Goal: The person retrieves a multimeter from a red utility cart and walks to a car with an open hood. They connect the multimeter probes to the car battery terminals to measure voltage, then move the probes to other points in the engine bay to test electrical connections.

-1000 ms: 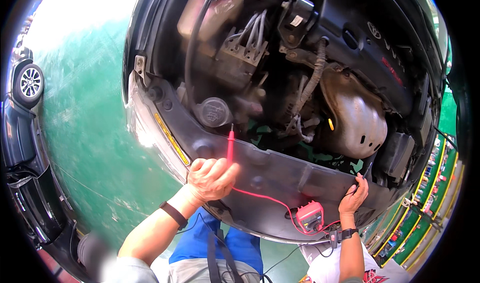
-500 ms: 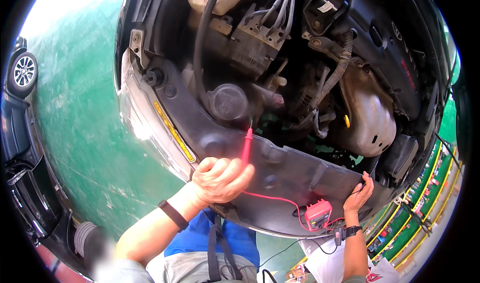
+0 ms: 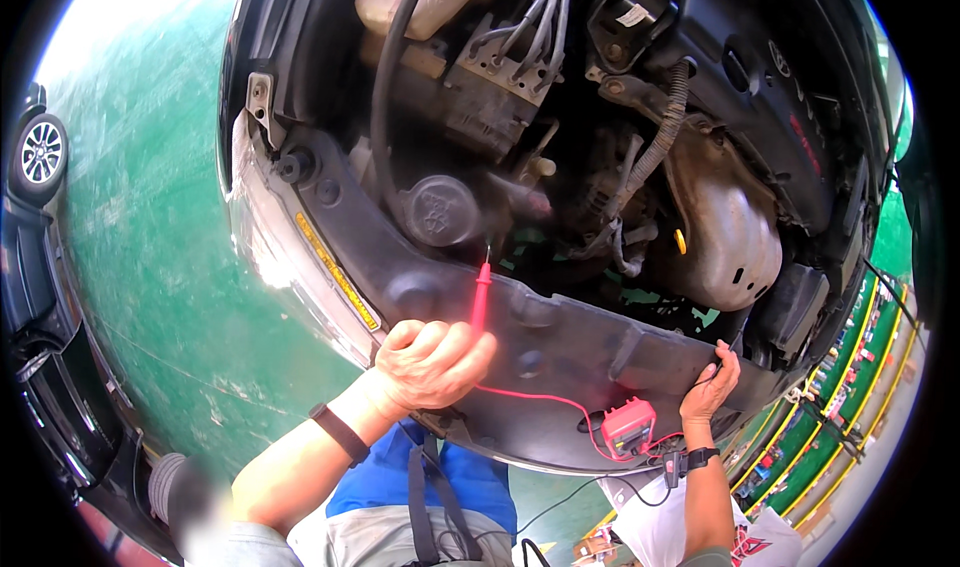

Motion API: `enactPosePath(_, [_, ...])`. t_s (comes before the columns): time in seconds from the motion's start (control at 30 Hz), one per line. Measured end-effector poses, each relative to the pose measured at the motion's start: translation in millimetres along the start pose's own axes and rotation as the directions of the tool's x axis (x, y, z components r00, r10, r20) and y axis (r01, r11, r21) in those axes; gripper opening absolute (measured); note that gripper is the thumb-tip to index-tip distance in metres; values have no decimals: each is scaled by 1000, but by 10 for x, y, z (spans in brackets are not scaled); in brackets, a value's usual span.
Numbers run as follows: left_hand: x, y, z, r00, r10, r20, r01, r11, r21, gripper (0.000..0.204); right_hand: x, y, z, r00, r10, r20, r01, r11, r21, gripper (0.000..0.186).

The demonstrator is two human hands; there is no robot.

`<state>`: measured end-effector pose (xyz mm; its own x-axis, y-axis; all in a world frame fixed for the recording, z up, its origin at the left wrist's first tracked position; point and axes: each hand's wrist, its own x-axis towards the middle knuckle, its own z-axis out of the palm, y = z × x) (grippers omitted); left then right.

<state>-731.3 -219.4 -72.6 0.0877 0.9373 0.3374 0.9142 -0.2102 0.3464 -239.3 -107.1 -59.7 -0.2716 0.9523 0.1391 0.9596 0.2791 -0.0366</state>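
My left hand (image 3: 438, 364) is closed around a red test probe (image 3: 481, 297). Its thin metal tip points up into the engine bay, just right of a round black cap (image 3: 441, 211). A red lead runs from this hand across the black plastic front cover (image 3: 520, 367) to a small multimeter in a red case (image 3: 628, 428), resting near the cover's front edge. My right hand (image 3: 711, 385) is at the cover's right part, its fingers curled around a thin black probe that is mostly hidden. What either tip touches, I cannot tell.
Metal pipes rise from a block (image 3: 495, 87) at the back. Right of it are a ribbed hose (image 3: 668, 117), a heat shield (image 3: 728, 217) and a yellow ring (image 3: 681, 241). Another car's wheel (image 3: 42, 150) stands far left; yellow-edged shelves (image 3: 830, 407) are at right.
The whole scene has shifted slightly left in the picture. Both hands keep their holds, and the red probe stays near the round cap.
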Motion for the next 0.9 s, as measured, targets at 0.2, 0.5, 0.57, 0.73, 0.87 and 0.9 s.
enactPosePath(0.2, [48,29,34,999,-22,-43,22,1000,-6,28,29,-48,-24,1000,14,1,-14,1000,-14,26])
enactPosePath(0.5, [77,52,18,1000,-9,14,9,1000,24,30,67,-71,-41,1000,18,-21,-18,1000,-22,27])
enactPosePath(0.57, [71,74,15,999,-12,39,12,1000,15,31,77,-88,-70,999,36,-12,-36,999,-1,28])
enactPosePath(0.73, [117,109,-5,999,-22,48,19,998,62,26,72,-60,-96,998,63,3,-63,998,9,35])
enactPosePath(0.87, [152,149,-21,997,-32,68,27,996,84,24,64,-37,-116,997,80,3,-80,996,39,36])
enactPosePath(0.9, [149,142,-15,997,-34,68,28,996,82,24,68,-39,-113,997,80,5,-80,996,50,36])
